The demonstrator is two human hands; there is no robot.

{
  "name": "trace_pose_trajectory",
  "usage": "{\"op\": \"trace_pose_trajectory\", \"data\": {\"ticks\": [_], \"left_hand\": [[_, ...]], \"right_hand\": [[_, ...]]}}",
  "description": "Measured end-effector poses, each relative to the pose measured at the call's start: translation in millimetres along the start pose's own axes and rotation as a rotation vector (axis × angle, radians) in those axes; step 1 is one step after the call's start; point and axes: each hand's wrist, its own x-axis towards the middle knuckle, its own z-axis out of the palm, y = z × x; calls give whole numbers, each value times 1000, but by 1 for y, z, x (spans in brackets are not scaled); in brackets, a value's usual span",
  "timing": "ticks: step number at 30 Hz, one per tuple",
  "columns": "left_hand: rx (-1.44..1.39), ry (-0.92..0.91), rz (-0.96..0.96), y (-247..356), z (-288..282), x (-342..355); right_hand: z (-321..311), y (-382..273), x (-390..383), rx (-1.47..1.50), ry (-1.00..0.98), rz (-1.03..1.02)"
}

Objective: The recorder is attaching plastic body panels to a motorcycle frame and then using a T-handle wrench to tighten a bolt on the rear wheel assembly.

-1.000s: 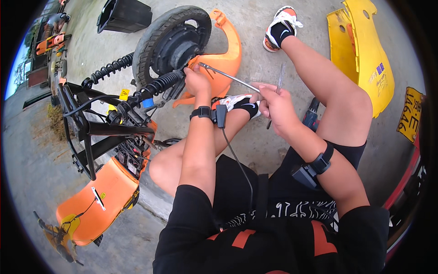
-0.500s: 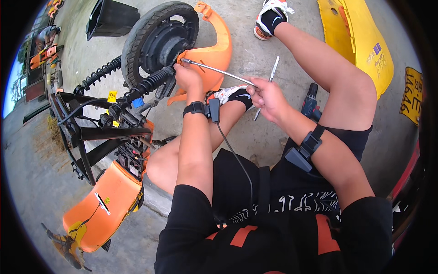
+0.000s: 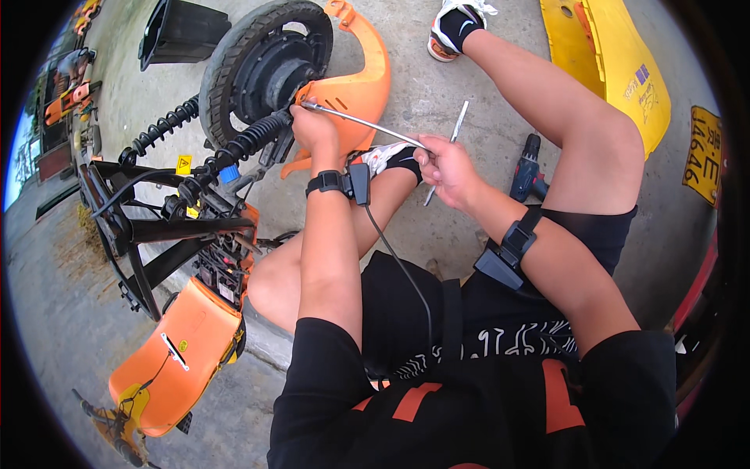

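Note:
A long silver T-handle socket wrench (image 3: 367, 124) reaches from the wheel hub to the right, its crossbar slanting up and down at the near end. My right hand (image 3: 447, 168) is closed round the wrench where shaft and crossbar meet. My left hand (image 3: 315, 131) is closed at the socket end, beside the hub; its fingertips are partly hidden. The black-tyred wheel (image 3: 267, 74) belongs to an overturned or tipped two-wheeler, with an orange mudguard (image 3: 361, 86) beside it. A black coil shock absorber (image 3: 248, 141) runs close to the left hand.
A dark cordless drill (image 3: 529, 172) lies on the concrete near my right leg. A yellow body panel (image 3: 625, 86) is at the far right, a black bin (image 3: 183, 33) at the far left. The black frame (image 3: 156, 227) and orange panel (image 3: 176, 352) extend leftward.
The scene has shifted slightly left as the head moved. My right hand and the wrench crossbar show only a small shift; both hands keep their places on the tool.

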Motion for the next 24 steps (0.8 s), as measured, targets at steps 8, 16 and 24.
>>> {"op": "trace_pose_trajectory", "data": {"ticks": [8,16,24], "left_hand": [[1,-20,-35,1,-1,0],[38,-29,-15,1,-2,0],[45,-15,-2,-1,0,3]], "right_hand": [[-3,0,2,79,10,0],[-5,14,4,135,-41,75],[3,57,1,111,-1,-2]]}}
